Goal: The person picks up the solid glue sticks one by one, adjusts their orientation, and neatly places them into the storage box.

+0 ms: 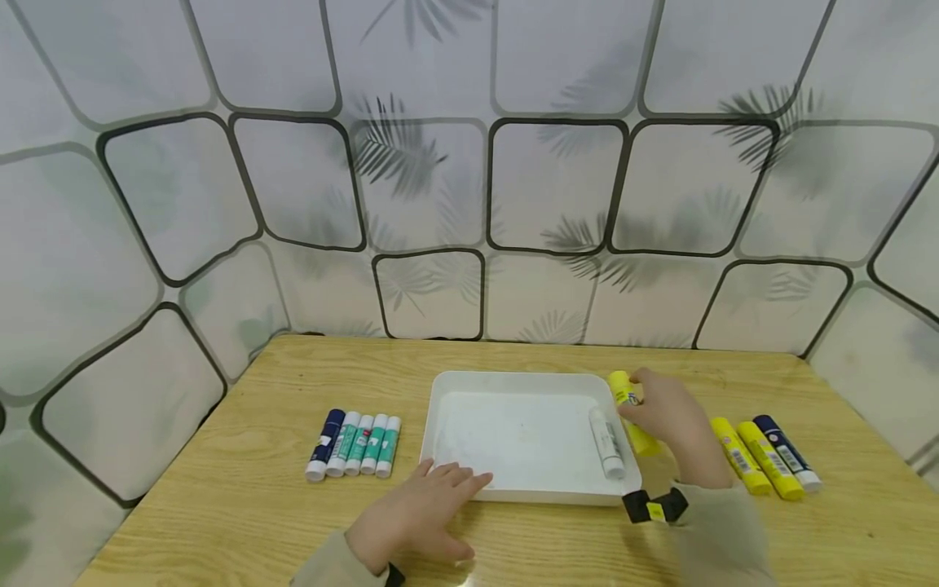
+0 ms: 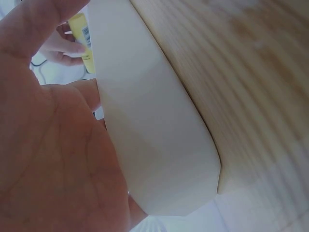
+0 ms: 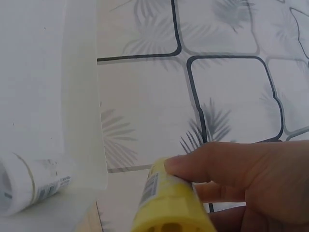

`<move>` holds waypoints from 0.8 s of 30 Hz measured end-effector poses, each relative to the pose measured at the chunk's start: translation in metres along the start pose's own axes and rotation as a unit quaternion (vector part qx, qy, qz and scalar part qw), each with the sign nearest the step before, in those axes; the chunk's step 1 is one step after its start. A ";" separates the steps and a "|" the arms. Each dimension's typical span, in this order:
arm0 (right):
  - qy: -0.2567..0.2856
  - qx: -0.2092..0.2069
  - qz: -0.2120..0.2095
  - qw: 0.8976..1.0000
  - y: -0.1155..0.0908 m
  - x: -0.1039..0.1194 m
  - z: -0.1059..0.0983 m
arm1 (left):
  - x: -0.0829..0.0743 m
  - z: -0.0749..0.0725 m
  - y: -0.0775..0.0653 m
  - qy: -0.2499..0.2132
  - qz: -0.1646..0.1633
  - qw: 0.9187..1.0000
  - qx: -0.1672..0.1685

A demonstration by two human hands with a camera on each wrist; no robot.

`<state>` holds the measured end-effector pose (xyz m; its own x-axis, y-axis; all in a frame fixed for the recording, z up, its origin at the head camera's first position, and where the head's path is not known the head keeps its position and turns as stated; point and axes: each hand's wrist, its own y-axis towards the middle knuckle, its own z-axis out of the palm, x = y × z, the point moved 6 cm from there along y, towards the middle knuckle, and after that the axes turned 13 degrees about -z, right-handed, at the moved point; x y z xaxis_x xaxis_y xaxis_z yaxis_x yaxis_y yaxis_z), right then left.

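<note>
My right hand (image 1: pixel 663 412) grips a yellow glue stick (image 1: pixel 642 441) just outside the right wall of a white tray (image 1: pixel 513 495). In the right wrist view, thumb and fingers pinch that yellow glue stick (image 3: pixel 169 208) with its end toward the camera. One white glue stick (image 1: pixel 606 444) lies inside the tray near its right side. My left hand (image 1: pixel 421 509) rests at the tray's front left edge, fingers spread over the rim. The left wrist view has the palm (image 2: pixel 58 145) close against the tray's outer wall (image 2: pixel 149 111).
Left of the tray lies a row of glue sticks: a dark blue one (image 1: pixel 326 444) and several green-and-white ones (image 1: pixel 359 444). To the right are two yellow glue sticks (image 1: pixel 756 456) and a dark blue one (image 1: pixel 788 452). A patterned curtain (image 1: pixel 557 204) hangs behind the wooden table (image 1: pixel 220 505).
</note>
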<state>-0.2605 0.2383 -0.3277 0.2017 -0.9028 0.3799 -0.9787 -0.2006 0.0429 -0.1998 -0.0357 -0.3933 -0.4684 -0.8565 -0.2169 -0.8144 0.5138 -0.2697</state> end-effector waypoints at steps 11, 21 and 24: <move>0.005 0.006 0.009 1.000 0.007 0.008 0.011 | -0.001 -0.002 -0.002 -0.001 0.008 1.000 -0.010; -0.008 0.016 0.003 1.000 0.017 0.011 0.029 | 0.000 -0.001 -0.001 -0.003 0.005 1.000 -0.010; -0.008 0.018 0.000 1.000 0.020 0.011 0.035 | 0.000 0.000 0.000 -0.004 0.003 1.000 -0.009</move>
<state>-0.2761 0.2106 -0.3551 0.2030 -0.9087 0.3647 -0.9767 -0.2146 0.0089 -0.1998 -0.0362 -0.3930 -0.4708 -0.8529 -0.2256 -0.8175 0.5179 -0.2520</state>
